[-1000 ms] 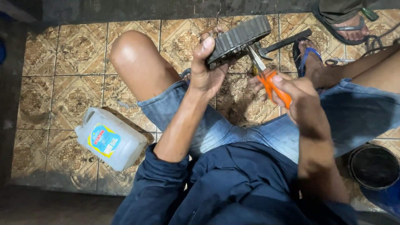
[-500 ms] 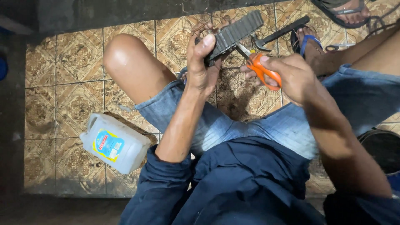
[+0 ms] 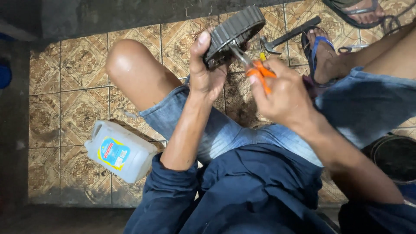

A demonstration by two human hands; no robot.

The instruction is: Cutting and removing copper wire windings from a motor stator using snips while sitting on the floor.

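**Gear and pliers, held above the knees**

Head view: left hand (image 3: 207,73) is wrapped round a dark toothed gear (image 3: 234,32), thumb up along its face, raised over the tiled floor (image 3: 78,108). Right hand (image 3: 281,97) is closed on orange-handled pliers (image 3: 255,69); their tips meet the gear's underside. The gear looks like stiff, heavy metal, probably greasy; its toothed rim gives the surest hold. A white jug (image 3: 121,151) lies beside the left knee; a hammer (image 3: 290,37) lies beyond.
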